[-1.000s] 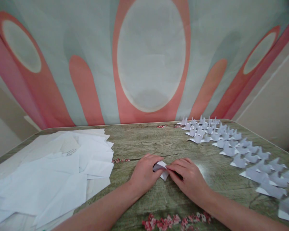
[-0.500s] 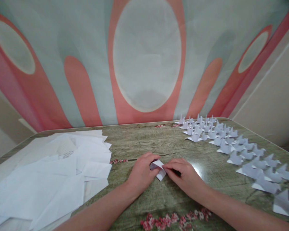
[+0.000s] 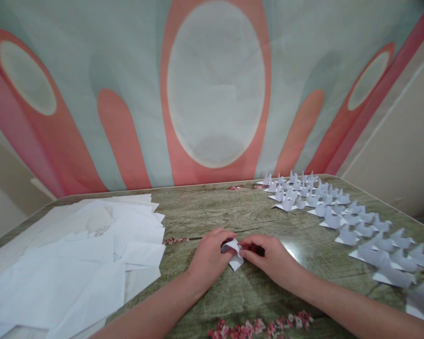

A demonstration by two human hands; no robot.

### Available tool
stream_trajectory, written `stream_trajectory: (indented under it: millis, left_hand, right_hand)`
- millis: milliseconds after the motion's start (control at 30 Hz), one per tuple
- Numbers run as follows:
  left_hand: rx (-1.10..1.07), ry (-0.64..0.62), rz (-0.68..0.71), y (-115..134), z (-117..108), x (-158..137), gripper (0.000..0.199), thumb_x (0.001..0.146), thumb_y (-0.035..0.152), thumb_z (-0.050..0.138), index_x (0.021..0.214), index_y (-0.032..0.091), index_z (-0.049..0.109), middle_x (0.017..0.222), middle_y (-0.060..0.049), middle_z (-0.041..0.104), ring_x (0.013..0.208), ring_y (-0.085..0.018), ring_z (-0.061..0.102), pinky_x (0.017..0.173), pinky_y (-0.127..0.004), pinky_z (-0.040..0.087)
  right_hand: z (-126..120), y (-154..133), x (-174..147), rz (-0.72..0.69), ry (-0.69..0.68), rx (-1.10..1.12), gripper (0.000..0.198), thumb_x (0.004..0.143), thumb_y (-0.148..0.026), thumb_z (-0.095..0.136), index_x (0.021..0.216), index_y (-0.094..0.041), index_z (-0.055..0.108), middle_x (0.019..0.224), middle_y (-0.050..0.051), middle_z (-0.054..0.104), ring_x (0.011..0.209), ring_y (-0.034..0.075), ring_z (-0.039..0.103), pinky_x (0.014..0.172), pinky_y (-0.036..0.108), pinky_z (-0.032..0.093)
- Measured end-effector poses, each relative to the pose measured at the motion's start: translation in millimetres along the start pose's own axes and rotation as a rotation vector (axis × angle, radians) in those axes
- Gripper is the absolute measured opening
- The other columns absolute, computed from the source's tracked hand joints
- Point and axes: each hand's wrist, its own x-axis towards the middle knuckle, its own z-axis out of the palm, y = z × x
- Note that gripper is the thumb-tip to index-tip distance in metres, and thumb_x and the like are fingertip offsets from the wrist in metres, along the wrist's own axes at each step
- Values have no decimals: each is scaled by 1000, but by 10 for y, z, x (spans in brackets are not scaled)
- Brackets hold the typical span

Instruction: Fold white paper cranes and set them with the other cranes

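Note:
A small piece of folded white paper (image 3: 236,262) is held between my two hands, just above the table at the middle. My left hand (image 3: 214,254) grips its left side, thumb in front and fingers curled behind. With thumb and forefinger, my right hand (image 3: 265,254) pinches the paper's right edge. The paper's upper part bends in a curve, and one corner points down toward me. Part of it is hidden behind the left thumb and fingers.
White paper sheets (image 3: 81,278) lie in a loose, overlapping heap on the left. Several folded white paper birds (image 3: 330,219) stand in rows along the right side. The table (image 3: 198,207) has a wood-grain top with printed pink flowers. A patterned backdrop (image 3: 215,84) rises behind it.
The paper's upper edge has curled more between my hands. My right thumb and forefinger have shifted slightly on its right edge. The whole view has tilted a little.

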Motion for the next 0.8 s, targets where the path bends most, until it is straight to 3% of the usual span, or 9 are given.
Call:
stream_trajectory:
  millis: [133,800]
  left_hand:
    - [9,-1,13,5,-14,1,24,69,9,59,89,20,66,86,-2,64,82,-17,57,74,-25,41]
    - [13,55,-26,-9,-21,-74,28,72,14,53,97,21,66,94,0,69,85,-16,61,80,-25,45]
  right_hand:
    - [17,-10,49,51,-20,37,13,77,-26,59,87,-21,67,73,-1,68,65,15,59,61,25,43]
    - [29,14,41,-10,42,-2,14,79,-27,58,86,-21,69,74,1,69,66,16,61,64,26,45]
